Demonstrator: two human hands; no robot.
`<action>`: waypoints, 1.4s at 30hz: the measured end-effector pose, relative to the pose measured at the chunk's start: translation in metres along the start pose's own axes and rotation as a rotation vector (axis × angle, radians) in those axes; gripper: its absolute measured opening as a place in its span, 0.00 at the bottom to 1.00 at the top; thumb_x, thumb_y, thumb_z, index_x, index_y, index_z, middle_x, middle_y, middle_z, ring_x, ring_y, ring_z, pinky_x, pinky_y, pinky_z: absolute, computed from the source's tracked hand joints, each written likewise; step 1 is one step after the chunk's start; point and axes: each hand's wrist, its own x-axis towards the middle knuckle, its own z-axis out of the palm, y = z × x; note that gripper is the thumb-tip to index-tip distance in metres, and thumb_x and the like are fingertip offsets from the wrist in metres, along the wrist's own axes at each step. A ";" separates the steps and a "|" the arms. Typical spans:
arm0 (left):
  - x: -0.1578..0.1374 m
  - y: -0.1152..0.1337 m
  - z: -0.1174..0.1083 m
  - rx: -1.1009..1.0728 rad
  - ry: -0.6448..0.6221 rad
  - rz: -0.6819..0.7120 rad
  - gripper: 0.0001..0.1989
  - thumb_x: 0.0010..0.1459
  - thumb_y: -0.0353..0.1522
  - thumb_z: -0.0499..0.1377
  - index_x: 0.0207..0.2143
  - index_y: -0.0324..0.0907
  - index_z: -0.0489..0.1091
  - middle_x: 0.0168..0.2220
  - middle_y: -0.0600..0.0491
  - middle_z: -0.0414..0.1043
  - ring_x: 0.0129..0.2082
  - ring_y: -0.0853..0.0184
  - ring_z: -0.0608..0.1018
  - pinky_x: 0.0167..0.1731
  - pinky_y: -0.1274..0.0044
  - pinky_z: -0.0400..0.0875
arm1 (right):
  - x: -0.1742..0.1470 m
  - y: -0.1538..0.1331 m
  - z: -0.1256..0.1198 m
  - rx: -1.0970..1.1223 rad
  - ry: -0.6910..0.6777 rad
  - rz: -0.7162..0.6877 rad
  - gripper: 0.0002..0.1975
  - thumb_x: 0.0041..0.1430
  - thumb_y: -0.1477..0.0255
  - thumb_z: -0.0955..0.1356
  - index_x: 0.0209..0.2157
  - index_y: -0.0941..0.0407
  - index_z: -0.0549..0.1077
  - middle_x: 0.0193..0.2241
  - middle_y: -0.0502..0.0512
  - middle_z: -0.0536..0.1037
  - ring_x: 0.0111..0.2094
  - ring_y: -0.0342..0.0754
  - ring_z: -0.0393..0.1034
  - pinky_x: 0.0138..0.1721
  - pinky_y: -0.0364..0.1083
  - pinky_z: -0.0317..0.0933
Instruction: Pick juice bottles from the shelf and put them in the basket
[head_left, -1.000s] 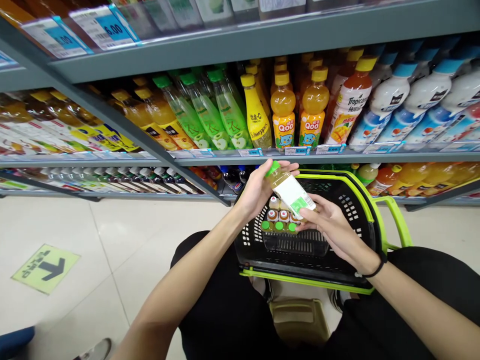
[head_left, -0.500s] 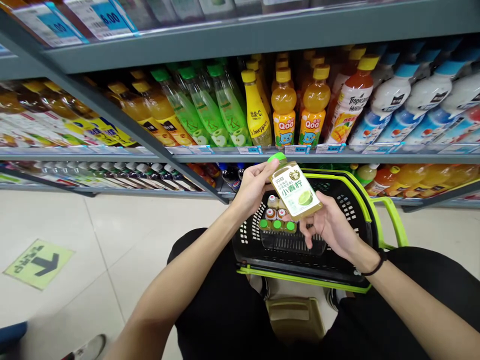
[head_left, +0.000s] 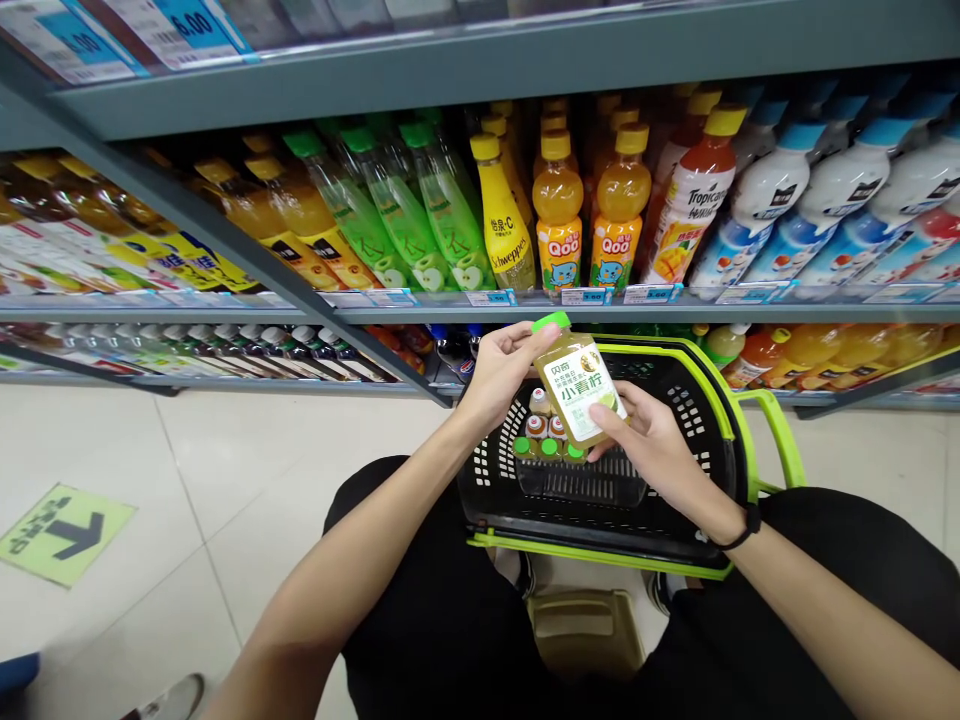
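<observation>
A green-capped juice bottle [head_left: 577,385] with a white label is held tilted between my two hands, above a black shopping basket [head_left: 675,520] with lime-green trim. My left hand [head_left: 504,372] grips the bottle near its cap, thumb against the neck. Around the lower end closes my right hand [head_left: 649,435], its thumb lying across the label and its fingers partly hidden behind the bottle. Inside the basket stand several small bottles [head_left: 549,450], some with green caps and some with white and red ones.
Drink shelves [head_left: 480,75] run across the front, with Qoo bottles [head_left: 559,220], a yellow Schweppes bottle [head_left: 504,220] and green-capped bottles [head_left: 442,215]. The basket's green handle [head_left: 780,430] sticks out right. On the floor at left is an arrow sign [head_left: 71,535]; a shoe [head_left: 172,700] shows below it.
My right hand has shifted its hold, bringing its thumb over the front of the label. The bottle has turned slightly more upright. The view has moved a little to the right.
</observation>
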 end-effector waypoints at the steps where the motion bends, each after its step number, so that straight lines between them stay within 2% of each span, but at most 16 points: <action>1: 0.000 0.000 0.000 -0.003 -0.010 0.014 0.25 0.53 0.51 0.73 0.40 0.39 0.80 0.39 0.48 0.82 0.34 0.68 0.81 0.34 0.79 0.75 | -0.001 -0.001 0.000 0.007 -0.006 0.000 0.26 0.56 0.57 0.79 0.49 0.58 0.76 0.42 0.60 0.82 0.34 0.48 0.78 0.26 0.45 0.76; 6: -0.004 0.001 0.002 -0.032 -0.108 0.027 0.25 0.62 0.52 0.66 0.46 0.40 0.78 0.47 0.45 0.81 0.43 0.62 0.83 0.45 0.73 0.76 | -0.005 -0.010 0.002 0.085 -0.065 0.032 0.23 0.60 0.56 0.77 0.47 0.59 0.77 0.40 0.60 0.82 0.31 0.47 0.76 0.26 0.44 0.76; 10: -0.009 0.006 0.005 -0.114 -0.178 -0.052 0.30 0.61 0.56 0.62 0.50 0.39 0.76 0.54 0.43 0.79 0.54 0.54 0.80 0.51 0.68 0.73 | -0.006 -0.008 0.001 0.218 -0.101 0.093 0.21 0.64 0.56 0.74 0.46 0.60 0.78 0.38 0.61 0.82 0.31 0.49 0.77 0.25 0.46 0.75; 14: -0.012 0.007 0.005 -0.195 -0.237 -0.053 0.26 0.59 0.49 0.64 0.51 0.39 0.72 0.57 0.43 0.77 0.57 0.51 0.78 0.52 0.66 0.72 | -0.004 -0.008 0.001 0.367 -0.148 0.162 0.21 0.65 0.55 0.73 0.45 0.61 0.80 0.36 0.62 0.83 0.29 0.52 0.78 0.24 0.46 0.74; 17: -0.012 0.004 0.005 -0.223 -0.240 -0.036 0.26 0.58 0.44 0.68 0.51 0.38 0.69 0.55 0.41 0.77 0.52 0.53 0.81 0.49 0.67 0.74 | -0.004 -0.011 0.001 0.454 -0.211 0.205 0.24 0.66 0.53 0.71 0.45 0.61 0.81 0.35 0.63 0.83 0.27 0.50 0.78 0.25 0.45 0.73; 20: -0.011 0.001 0.007 -0.201 -0.213 -0.009 0.28 0.57 0.46 0.71 0.52 0.38 0.69 0.53 0.40 0.78 0.46 0.58 0.83 0.40 0.72 0.76 | -0.005 -0.013 0.000 0.499 -0.271 0.232 0.25 0.69 0.52 0.68 0.47 0.61 0.81 0.37 0.63 0.83 0.26 0.48 0.77 0.26 0.44 0.72; 23: -0.011 0.001 0.008 -0.186 -0.196 0.006 0.29 0.55 0.47 0.73 0.47 0.40 0.67 0.50 0.43 0.79 0.41 0.62 0.83 0.35 0.76 0.77 | -0.005 -0.014 0.000 0.510 -0.289 0.243 0.26 0.70 0.52 0.66 0.47 0.61 0.81 0.36 0.62 0.83 0.25 0.48 0.76 0.25 0.44 0.71; 27: -0.012 0.001 0.009 -0.150 -0.163 0.008 0.33 0.48 0.51 0.76 0.41 0.40 0.65 0.44 0.47 0.78 0.39 0.66 0.81 0.35 0.77 0.79 | -0.004 -0.012 0.000 0.502 -0.330 0.261 0.29 0.69 0.50 0.65 0.48 0.63 0.80 0.33 0.62 0.82 0.22 0.47 0.73 0.21 0.43 0.67; 32: -0.011 -0.004 0.011 -0.065 -0.099 0.025 0.39 0.41 0.58 0.76 0.41 0.40 0.67 0.43 0.46 0.77 0.40 0.64 0.80 0.34 0.79 0.76 | -0.006 -0.005 0.000 0.514 -0.372 0.285 0.33 0.66 0.46 0.62 0.45 0.64 0.79 0.30 0.64 0.82 0.19 0.48 0.71 0.19 0.44 0.63; 36: -0.010 -0.004 0.014 -0.012 -0.060 0.077 0.43 0.36 0.62 0.75 0.42 0.39 0.69 0.42 0.45 0.78 0.41 0.62 0.79 0.38 0.77 0.75 | -0.008 0.002 -0.001 0.499 -0.393 0.305 0.37 0.66 0.44 0.59 0.46 0.64 0.78 0.28 0.65 0.82 0.16 0.50 0.69 0.17 0.45 0.59; 38: -0.010 -0.003 0.014 0.029 -0.066 0.089 0.43 0.38 0.63 0.73 0.41 0.38 0.71 0.39 0.46 0.78 0.38 0.63 0.78 0.37 0.76 0.75 | -0.010 0.005 -0.001 0.502 -0.403 0.302 0.35 0.66 0.46 0.59 0.47 0.64 0.77 0.28 0.66 0.82 0.17 0.50 0.70 0.17 0.44 0.59; 42: -0.013 0.000 0.012 0.113 -0.114 0.121 0.36 0.46 0.63 0.70 0.32 0.37 0.71 0.29 0.51 0.72 0.27 0.69 0.72 0.27 0.79 0.67 | -0.012 0.005 -0.001 0.496 -0.431 0.307 0.31 0.65 0.49 0.60 0.44 0.63 0.77 0.28 0.67 0.82 0.17 0.50 0.71 0.17 0.43 0.58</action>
